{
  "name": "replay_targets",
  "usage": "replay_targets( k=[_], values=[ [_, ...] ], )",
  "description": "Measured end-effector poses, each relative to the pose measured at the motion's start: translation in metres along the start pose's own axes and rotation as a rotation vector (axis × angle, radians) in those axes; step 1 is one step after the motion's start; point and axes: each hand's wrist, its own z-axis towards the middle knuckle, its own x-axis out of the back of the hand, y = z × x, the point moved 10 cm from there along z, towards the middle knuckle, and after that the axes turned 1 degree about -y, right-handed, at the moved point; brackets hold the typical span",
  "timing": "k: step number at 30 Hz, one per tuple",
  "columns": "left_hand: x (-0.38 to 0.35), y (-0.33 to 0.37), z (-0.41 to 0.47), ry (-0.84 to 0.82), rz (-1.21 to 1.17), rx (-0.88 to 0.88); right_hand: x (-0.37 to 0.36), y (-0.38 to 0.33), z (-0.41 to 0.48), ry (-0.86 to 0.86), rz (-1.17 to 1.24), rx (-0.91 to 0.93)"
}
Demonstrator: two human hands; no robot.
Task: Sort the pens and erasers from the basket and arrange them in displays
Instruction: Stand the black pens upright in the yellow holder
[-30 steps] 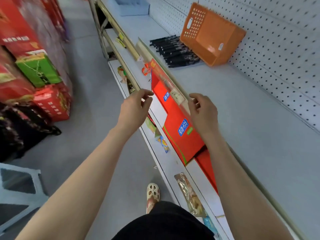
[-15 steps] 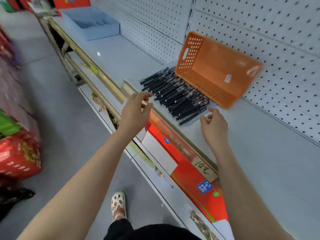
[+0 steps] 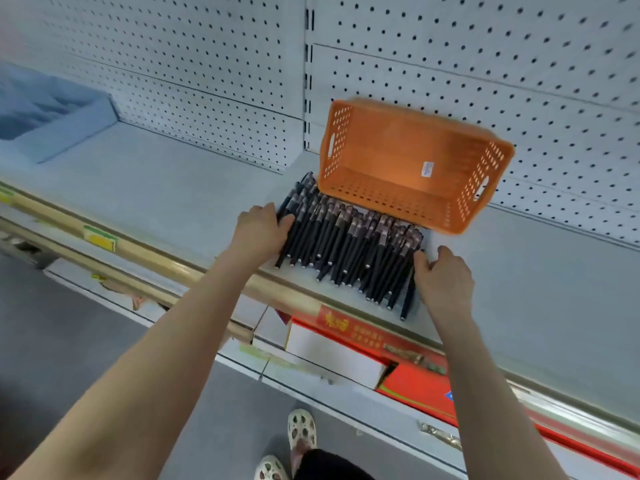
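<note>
Black slim plastic pens (image 3: 349,251) heaped on pale grey shelf (image 3: 173,188), just in front of tipped orange perforated basket (image 3: 398,192). Probably light, stiff, rolly, so best squeezed from both sides. Left hand (image 3: 261,232) loosely cupped against pile, right hand (image 3: 445,277) relaxed beside it, gripping nothing.

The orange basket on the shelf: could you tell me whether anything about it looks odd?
Yes. The orange basket lies tipped on its side by the pegboard, empty, and the black pens lie heaped loose on the shelf before it.
</note>
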Motion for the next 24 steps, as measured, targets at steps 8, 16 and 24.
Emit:
replay_targets(
  k=[8, 16, 24],
  values=[
    [-0.018, -0.012, 0.03, -0.137, -0.037, 0.103, -0.005, -0.003, 0.006, -0.007, -0.089, -0.104],
    [-0.012, -0.019, 0.024, -0.128, -0.149, 0.012, -0.004, -0.009, -0.019, 0.011, -0.009, -0.193],
    [-0.004, -0.038, -0.001, -0.116, -0.289, -0.1, 0.0, -0.023, -0.069, 0.1, 0.049, -0.224]
  ],
)
